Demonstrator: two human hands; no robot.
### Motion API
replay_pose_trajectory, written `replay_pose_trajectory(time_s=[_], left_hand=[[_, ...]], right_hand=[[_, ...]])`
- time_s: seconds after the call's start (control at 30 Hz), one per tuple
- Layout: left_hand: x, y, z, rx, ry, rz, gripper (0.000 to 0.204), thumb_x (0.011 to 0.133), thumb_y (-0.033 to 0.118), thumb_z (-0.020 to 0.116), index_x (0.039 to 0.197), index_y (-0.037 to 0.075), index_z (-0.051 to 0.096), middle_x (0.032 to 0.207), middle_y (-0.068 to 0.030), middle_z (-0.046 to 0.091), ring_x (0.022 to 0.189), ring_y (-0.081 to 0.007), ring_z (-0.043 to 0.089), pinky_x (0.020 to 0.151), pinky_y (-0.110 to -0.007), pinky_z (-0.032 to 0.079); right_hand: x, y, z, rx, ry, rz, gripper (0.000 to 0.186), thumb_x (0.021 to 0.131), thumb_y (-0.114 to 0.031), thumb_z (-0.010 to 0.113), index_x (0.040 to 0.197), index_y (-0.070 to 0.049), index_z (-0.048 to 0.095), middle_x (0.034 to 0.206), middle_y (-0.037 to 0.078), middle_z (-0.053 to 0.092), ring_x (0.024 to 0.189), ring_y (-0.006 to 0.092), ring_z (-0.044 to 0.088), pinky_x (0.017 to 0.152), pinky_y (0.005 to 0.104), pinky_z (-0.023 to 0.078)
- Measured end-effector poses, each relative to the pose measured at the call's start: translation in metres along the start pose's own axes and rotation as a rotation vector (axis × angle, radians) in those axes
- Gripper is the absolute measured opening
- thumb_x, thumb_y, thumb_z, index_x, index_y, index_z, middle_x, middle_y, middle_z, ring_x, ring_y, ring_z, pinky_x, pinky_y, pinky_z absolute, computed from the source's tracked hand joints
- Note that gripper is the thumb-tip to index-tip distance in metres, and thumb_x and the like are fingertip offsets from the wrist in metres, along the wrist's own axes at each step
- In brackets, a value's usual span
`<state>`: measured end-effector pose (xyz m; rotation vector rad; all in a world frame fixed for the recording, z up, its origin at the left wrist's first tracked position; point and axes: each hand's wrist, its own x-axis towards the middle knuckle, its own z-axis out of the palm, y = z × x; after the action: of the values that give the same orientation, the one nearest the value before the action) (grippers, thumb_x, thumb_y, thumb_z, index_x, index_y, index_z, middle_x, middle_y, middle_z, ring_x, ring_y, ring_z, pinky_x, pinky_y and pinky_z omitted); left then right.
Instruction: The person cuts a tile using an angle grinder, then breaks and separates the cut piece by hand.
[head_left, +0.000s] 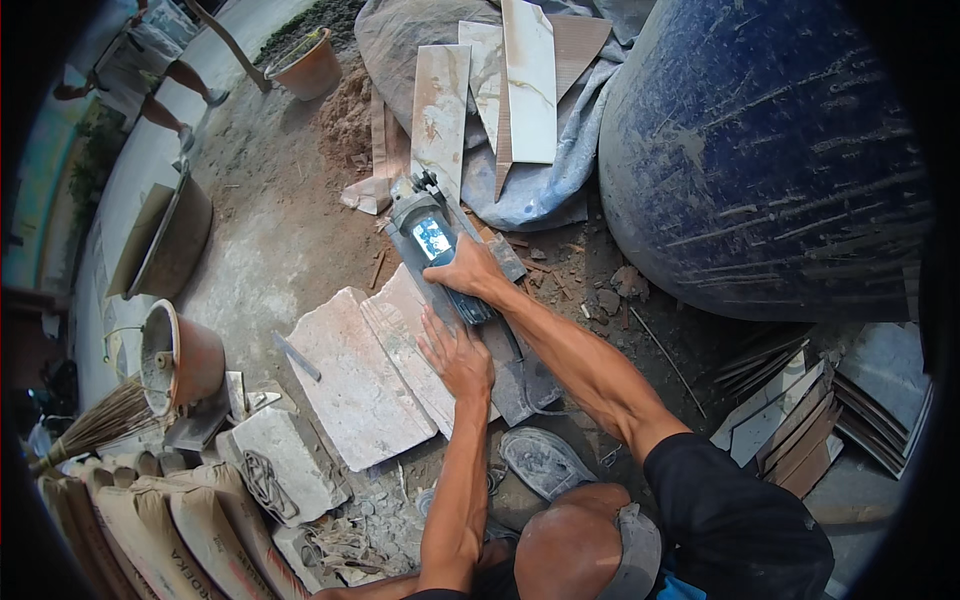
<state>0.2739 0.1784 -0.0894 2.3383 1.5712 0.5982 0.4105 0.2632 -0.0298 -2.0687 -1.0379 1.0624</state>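
Near drum [770, 160], held tool [430, 236], bucket [306, 76], contents unclear

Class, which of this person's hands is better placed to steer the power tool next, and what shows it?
Probably the right hand: it grips the power tool directly, while the left hand lies spread out over the pale slab beside it.

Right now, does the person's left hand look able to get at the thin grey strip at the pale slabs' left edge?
Probably yes: the left hand is spread open beside the power tool, and only bare tops of the pale slabs lie between it and the thin grey strip.
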Motion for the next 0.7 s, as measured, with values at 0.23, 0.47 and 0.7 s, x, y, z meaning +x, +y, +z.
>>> replay_pose_trajectory(time_s=[0.23,0.47,0.7], left_hand=[[-0.001,0.000,0.000,0.015,-0.012,-0.003,0.032,0.088,0.014,0.048,0.112,-0.004,0.061,0.150,-0.0219,0.025,0.140,-0.0365,0.020,0.113,-0.053,0.011],[0.000,0.000,0.000,0.003,-0.024,-0.004,0.033,0.091,0.018,0.046,0.112,-0.001,0.062,0.150,-0.0215,0.024,0.140,-0.0364,0.022,0.113,-0.053,0.011],[-0.001,0.000,-0.002,-0.005,-0.046,-0.031,0.032,0.092,0.019,0.045,0.111,0.002,0.064,0.150,-0.0215,0.024,0.140,-0.0360,0.021,0.113,-0.053,0.011]], right_hand=[[-0.001,-0.004,-0.001,0.031,0.019,0.013,0.070,0.056,-0.037,0.076,0.100,0.015,0.058,0.093,0.028,0.064,0.085,0.0339,0.065,0.074,0.0377,0.051],[0.003,-0.008,0.002,0.045,0.042,0.013,0.066,0.056,-0.038,0.076,0.093,0.014,0.062,0.091,0.029,0.064,0.083,0.0338,0.066,0.073,0.0370,0.051],[0.009,-0.010,0.001,0.069,0.036,0.029,0.062,0.056,-0.041,0.074,0.084,0.014,0.065,0.085,0.027,0.065,0.076,0.0321,0.066,0.068,0.0361,0.050]])
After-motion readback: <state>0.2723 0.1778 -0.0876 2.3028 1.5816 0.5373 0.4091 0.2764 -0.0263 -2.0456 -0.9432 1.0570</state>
